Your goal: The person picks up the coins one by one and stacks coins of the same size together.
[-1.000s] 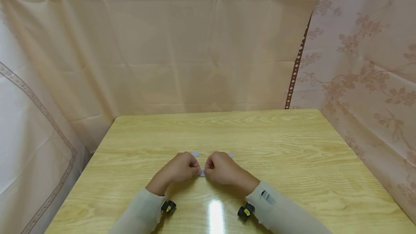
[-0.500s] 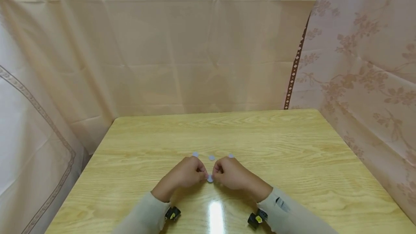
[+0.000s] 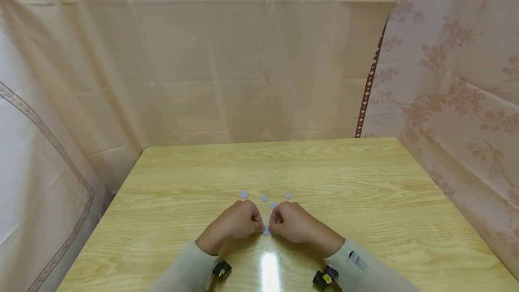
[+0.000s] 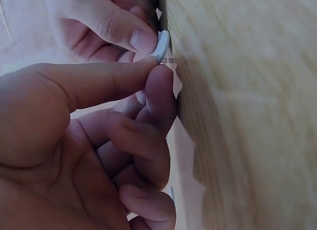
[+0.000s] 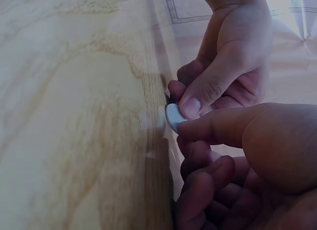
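White and thin, one disc (image 5: 173, 117) is pinched over the table (image 3: 365, 184) by left hand (image 3: 242, 221) and right hand (image 3: 295, 223) — thumbs and fingers clamped at opposite sides — and could be dropped or bent if unevenly tugged.

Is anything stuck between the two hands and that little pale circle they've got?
No, nothing visible is in the way: the left hand and right hand both pinch the pale disc at its edges. The four other discs lie farther out on the table.
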A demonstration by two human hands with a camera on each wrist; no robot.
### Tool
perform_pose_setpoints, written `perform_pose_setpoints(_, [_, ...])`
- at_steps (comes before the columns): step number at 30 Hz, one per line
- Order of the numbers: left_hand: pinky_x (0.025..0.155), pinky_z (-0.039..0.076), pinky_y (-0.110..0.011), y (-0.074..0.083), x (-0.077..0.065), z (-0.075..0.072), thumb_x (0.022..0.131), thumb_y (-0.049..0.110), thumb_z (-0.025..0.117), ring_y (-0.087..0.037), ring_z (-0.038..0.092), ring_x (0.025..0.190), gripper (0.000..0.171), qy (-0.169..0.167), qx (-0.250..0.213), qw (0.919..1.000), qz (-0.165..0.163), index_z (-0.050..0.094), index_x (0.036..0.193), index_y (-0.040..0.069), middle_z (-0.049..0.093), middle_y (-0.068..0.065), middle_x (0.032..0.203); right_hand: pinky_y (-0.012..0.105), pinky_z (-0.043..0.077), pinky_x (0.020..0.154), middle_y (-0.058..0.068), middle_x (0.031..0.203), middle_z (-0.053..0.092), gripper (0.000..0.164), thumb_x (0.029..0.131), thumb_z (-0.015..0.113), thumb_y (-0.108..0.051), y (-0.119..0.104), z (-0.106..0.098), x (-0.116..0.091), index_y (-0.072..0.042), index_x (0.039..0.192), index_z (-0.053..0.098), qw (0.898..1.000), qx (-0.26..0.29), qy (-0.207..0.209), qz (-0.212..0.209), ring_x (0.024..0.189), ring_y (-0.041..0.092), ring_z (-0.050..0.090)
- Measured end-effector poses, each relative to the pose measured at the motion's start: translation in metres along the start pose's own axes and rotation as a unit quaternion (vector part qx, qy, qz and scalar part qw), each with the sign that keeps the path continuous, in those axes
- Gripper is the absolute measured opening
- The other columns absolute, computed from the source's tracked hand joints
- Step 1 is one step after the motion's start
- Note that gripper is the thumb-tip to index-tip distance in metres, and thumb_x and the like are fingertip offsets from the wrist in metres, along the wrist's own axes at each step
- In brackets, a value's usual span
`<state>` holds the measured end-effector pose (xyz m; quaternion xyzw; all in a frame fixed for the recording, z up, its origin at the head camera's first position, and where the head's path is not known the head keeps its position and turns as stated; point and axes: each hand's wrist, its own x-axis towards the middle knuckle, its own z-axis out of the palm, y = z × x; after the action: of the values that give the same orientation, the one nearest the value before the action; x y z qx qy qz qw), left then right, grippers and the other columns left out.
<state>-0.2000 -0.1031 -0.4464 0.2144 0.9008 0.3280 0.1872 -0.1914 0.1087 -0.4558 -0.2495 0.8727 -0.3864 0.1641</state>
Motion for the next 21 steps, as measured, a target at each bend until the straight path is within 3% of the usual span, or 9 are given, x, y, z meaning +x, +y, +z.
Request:
perform_pose_setpoints(9, [0.047, 0.032, -0.02, -0.0002, 0.0025, 0.0025, 0.091, 0.014, 0.077, -0.006, 0.042, 0.049, 0.024, 0.002, -0.001, 1.0, 0.0, 0.074, 0.067, 0.015, 0.063, 0.008, 0.062, 0.016, 0.04, 0.049, -0.004, 0.067, 0.067, 0.015, 0.094, 0.067, -0.007, 0.003, 0.001, -0.0002, -0.014, 0.081, 0.071, 1.0, -0.013, 0.006, -0.004, 0.051, 0.005, 0.049])
perform_pose_setpoints(21, [0.045, 0.031, -0.019, -0.0008, 0.0018, 0.0033, 0.092, 0.013, 0.077, -0.006, 0.04, 0.048, 0.027, 0.004, -0.009, 0.9999, -0.006, 0.073, 0.065, 0.015, 0.059, 0.008, 0.057, 0.015, 0.041, 0.05, -0.006, 0.068, 0.067, 0.015, 0.094, 0.068, -0.006, 0.0065, 0.0023, 0.0016, -0.014, 0.082, 0.07, 1.0, -0.015, 0.008, -0.009, 0.052, 0.004, 0.051])
